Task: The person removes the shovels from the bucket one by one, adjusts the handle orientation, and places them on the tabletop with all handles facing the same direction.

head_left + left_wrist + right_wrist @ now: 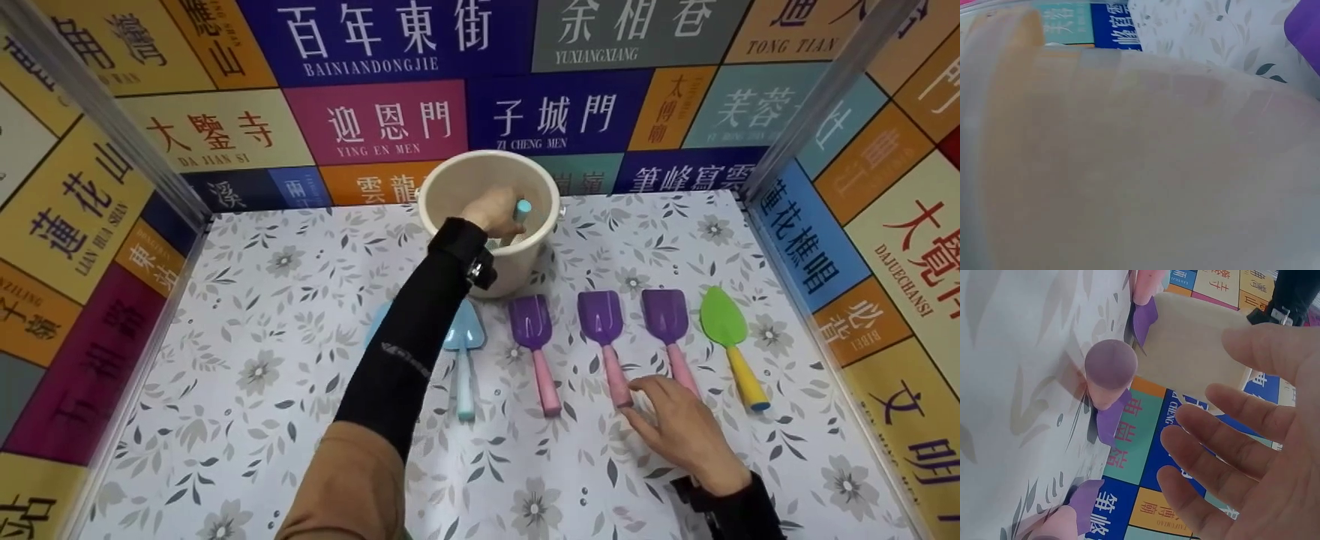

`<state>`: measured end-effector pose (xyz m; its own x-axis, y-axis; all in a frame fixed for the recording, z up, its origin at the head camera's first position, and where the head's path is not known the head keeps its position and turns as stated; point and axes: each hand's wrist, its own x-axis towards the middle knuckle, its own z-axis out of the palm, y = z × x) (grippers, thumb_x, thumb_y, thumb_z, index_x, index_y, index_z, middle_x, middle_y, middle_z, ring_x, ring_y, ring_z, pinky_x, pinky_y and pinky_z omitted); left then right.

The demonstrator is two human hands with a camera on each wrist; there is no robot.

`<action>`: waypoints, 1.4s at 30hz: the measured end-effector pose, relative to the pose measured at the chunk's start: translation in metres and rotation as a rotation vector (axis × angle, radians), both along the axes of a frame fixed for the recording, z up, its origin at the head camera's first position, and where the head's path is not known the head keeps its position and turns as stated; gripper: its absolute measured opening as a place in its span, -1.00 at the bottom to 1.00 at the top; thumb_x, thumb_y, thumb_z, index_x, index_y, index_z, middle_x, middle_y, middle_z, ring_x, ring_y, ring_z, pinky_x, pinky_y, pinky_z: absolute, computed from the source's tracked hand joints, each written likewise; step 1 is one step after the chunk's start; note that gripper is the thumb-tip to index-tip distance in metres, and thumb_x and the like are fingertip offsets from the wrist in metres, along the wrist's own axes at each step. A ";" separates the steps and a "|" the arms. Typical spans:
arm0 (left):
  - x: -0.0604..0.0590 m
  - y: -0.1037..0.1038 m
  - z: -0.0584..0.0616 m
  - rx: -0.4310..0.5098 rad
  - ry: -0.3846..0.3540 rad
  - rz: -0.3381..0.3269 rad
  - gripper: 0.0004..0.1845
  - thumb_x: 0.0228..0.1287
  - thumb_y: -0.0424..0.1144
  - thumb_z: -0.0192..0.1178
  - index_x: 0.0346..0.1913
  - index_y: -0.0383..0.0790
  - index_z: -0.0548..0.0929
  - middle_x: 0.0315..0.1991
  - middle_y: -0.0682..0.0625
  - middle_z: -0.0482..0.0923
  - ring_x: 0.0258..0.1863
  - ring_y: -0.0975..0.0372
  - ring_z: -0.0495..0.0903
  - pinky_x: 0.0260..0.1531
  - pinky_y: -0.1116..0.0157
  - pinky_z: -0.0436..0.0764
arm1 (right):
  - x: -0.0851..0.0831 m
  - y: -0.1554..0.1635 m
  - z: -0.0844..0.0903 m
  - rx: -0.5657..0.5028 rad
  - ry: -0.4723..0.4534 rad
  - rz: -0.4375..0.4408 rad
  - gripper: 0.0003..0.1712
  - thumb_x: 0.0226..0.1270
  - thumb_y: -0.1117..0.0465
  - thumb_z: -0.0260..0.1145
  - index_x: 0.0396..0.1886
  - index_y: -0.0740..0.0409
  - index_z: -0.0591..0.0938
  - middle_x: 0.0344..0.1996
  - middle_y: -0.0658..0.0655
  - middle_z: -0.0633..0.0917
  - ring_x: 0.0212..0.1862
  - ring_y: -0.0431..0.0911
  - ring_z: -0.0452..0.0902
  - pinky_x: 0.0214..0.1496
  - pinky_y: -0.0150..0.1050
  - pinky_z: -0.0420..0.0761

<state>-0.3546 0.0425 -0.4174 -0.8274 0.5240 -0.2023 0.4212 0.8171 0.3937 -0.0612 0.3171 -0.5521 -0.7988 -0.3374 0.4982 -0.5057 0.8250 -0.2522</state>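
My left hand [495,210] reaches into a cream bucket [487,166], its fingers round the light blue handle [523,208] of a tool whose lower part is hidden inside. In the left wrist view the bucket wall [1151,163] fills most of the picture. My right hand [682,431] is spread with relaxed fingers, fingertips right by the pink handle end of the middle purple scoop [600,316]; the right wrist view shows nothing in its palm. Another purple scoop [665,315] lies just beyond that hand, a third purple scoop [531,321] to its left.
A green trowel with yellow handle [724,315] lies at the right end of the row. Left of the purple scoops are a light blue trowel [465,334] and another blue blade [377,324], partly behind my left arm. Printed panels [390,124] wall in the flowered table [262,420].
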 end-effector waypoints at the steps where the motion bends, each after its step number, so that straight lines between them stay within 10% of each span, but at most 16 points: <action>1: 0.001 -0.004 0.001 0.021 0.016 0.010 -0.58 0.40 -0.21 0.34 0.20 -0.34 0.61 0.12 -0.22 0.68 0.14 0.01 0.59 0.26 0.11 0.59 | 0.000 0.000 0.000 -0.003 -0.002 -0.004 -0.56 -0.01 0.29 0.66 -0.14 0.23 0.66 -0.26 0.16 0.73 -0.23 0.03 0.67 -0.22 -0.07 0.70; 17: 0.032 -0.095 0.021 0.516 0.234 0.273 -0.65 0.32 -0.22 0.45 0.04 -0.36 0.66 0.04 -0.25 0.74 0.08 -0.03 0.72 0.17 0.11 0.66 | 0.010 0.019 0.005 -0.064 -0.214 -0.166 -0.57 0.16 0.29 0.60 0.00 0.29 0.67 -0.13 0.23 0.75 -0.14 0.12 0.71 -0.13 0.11 0.70; 25: 0.062 -0.125 0.023 0.790 0.281 0.289 -0.66 0.33 -0.34 0.44 0.09 -0.42 0.67 0.04 -0.31 0.72 0.07 -0.06 0.73 0.13 0.13 0.74 | 0.012 0.028 0.007 -0.079 -0.234 -0.186 -0.59 0.18 0.33 0.56 0.02 0.32 0.67 -0.15 0.25 0.75 -0.18 0.11 0.69 -0.15 0.09 0.69; 42: 0.135 -0.161 -0.013 1.322 0.370 0.411 -0.70 0.26 -0.51 0.39 0.02 -0.54 0.62 -0.08 -0.23 0.69 -0.26 0.35 0.63 -0.24 0.45 0.65 | 0.012 0.031 0.009 -0.128 -0.228 -0.213 -0.60 0.22 0.33 0.54 0.02 0.36 0.67 -0.13 0.31 0.74 -0.24 0.14 0.72 -0.20 0.09 0.71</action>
<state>-0.2194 -0.1188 -0.4305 -0.8604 -0.1310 0.4925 0.4930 0.0307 0.8695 -0.0494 0.3481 -0.5436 -0.9403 -0.0974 0.3260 -0.2443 0.8601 -0.4479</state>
